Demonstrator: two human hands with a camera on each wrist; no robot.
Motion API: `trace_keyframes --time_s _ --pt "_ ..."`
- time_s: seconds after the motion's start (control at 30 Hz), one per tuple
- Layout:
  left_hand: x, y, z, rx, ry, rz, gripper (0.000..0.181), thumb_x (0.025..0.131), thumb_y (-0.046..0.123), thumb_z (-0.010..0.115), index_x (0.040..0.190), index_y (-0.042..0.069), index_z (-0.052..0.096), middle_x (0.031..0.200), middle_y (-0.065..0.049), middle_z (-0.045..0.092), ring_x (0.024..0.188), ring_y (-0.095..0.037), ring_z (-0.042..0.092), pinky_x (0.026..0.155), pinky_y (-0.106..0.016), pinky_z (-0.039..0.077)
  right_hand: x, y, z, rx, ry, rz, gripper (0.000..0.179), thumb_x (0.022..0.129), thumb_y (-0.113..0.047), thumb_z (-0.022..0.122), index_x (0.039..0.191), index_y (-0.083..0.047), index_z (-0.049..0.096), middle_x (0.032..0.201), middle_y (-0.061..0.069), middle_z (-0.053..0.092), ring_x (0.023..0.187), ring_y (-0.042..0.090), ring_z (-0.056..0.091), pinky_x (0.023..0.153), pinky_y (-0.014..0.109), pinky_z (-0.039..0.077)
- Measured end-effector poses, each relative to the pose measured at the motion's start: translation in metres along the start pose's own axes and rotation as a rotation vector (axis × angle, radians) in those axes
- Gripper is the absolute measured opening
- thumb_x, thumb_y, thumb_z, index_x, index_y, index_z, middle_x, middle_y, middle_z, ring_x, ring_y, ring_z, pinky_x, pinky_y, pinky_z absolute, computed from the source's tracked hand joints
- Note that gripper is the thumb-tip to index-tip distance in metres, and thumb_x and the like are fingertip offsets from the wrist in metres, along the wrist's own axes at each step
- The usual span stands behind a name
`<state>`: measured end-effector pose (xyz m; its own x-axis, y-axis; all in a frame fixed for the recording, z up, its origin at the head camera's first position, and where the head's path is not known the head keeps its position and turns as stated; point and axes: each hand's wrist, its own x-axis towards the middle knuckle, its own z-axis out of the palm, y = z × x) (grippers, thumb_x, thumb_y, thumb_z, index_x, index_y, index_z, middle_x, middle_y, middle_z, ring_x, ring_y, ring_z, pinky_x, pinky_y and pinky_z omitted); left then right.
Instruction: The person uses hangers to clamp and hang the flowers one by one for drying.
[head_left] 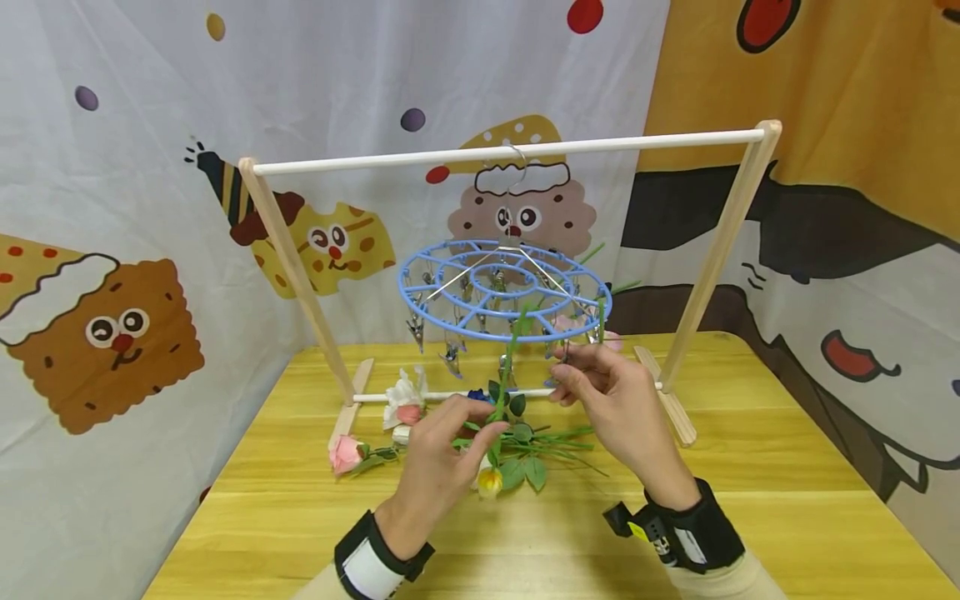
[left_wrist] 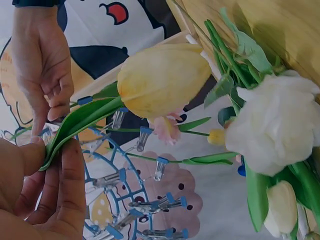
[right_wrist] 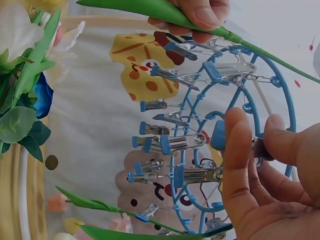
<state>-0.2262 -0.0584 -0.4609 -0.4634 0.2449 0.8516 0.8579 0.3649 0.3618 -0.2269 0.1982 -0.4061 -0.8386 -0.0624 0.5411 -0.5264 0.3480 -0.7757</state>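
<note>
My left hand (head_left: 450, 454) pinches the green stem of a yellow tulip (left_wrist: 165, 80), whose bloom points down and whose stem rises toward the hanger. With thumb and fingers, my right hand (head_left: 615, 400) pinches a metal clip with blue tips (right_wrist: 218, 135) at the near right of a round blue clip hanger (head_left: 487, 335). The fingers partly hide that clip. Other metal clips (right_wrist: 182, 144) dangle from the rings. Some flowers hang in clips at the hanger's far right, among them a pink flower (left_wrist: 166, 129).
A wooden stand (head_left: 300, 267) with a white top rod (head_left: 390, 158) carries the hanger by its hook. Below on the wooden table (head_left: 300, 533) lie a pink rose (head_left: 347, 454), white flowers (left_wrist: 275, 125), a blue flower (right_wrist: 42, 97) and several green stems. A printed curtain (head_left: 315, 92) stands behind.
</note>
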Motion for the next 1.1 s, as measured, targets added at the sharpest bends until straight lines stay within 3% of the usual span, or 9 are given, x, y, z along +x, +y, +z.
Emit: trace_keyframes --time_s 0.37,0.57,0.87,0.93,1.1 --pt "0.006 0.011 0.015 -0.051 -0.009 -0.055 0.026 0.094 0.002 0.096 0.111 0.009 0.077 0.097 -0.006 0.078 0.083 -0.017 0.081 0.072 -0.014 0.066 -0.001 0.003 0.001 0.097 0.007 0.014 0.022 0.112 -0.009 0.080 0.132 0.001 0.082 0.127 0.016 0.085 0.084 0.010 0.084 0.077 0.028 0.072" --pt "0.009 0.015 0.025 -0.080 -0.024 -0.094 0.022 0.098 0.005 0.093 0.111 0.009 0.076 0.099 -0.006 0.079 0.081 -0.016 0.082 0.074 -0.014 0.067 -0.002 0.005 0.001 0.182 -0.007 0.033 0.019 0.112 -0.007 0.078 0.129 0.001 0.081 0.119 0.005 0.087 0.085 0.014 0.086 0.078 0.032 0.073" --pt "0.017 0.020 0.035 -0.071 -0.023 -0.130 0.018 0.101 0.012 0.092 0.111 0.010 0.077 0.099 -0.005 0.078 0.084 -0.016 0.080 0.073 -0.016 0.067 0.000 0.006 -0.003 0.147 0.040 0.059 0.017 0.112 -0.009 0.080 0.124 0.002 0.083 0.109 -0.010 0.086 0.086 0.014 0.083 0.076 0.028 0.070" --pt "0.016 0.020 0.036 -0.073 -0.026 -0.147 0.017 0.101 0.013 0.092 0.110 0.011 0.078 0.099 -0.005 0.078 0.084 -0.016 0.080 0.073 -0.015 0.067 0.000 0.006 -0.003 0.137 0.044 0.076 0.017 0.112 -0.011 0.080 0.124 0.001 0.084 0.111 -0.005 0.086 0.087 0.014 0.082 0.077 0.028 0.069" --pt "0.014 0.021 0.037 -0.066 -0.025 -0.165 0.016 0.102 0.015 0.091 0.109 0.012 0.077 0.099 -0.003 0.079 0.087 -0.016 0.080 0.074 -0.015 0.067 -0.001 0.006 -0.001 0.139 0.048 0.091 0.015 0.112 -0.012 0.081 0.122 -0.001 0.084 0.111 -0.008 0.086 0.087 0.015 0.079 0.079 0.028 0.068"
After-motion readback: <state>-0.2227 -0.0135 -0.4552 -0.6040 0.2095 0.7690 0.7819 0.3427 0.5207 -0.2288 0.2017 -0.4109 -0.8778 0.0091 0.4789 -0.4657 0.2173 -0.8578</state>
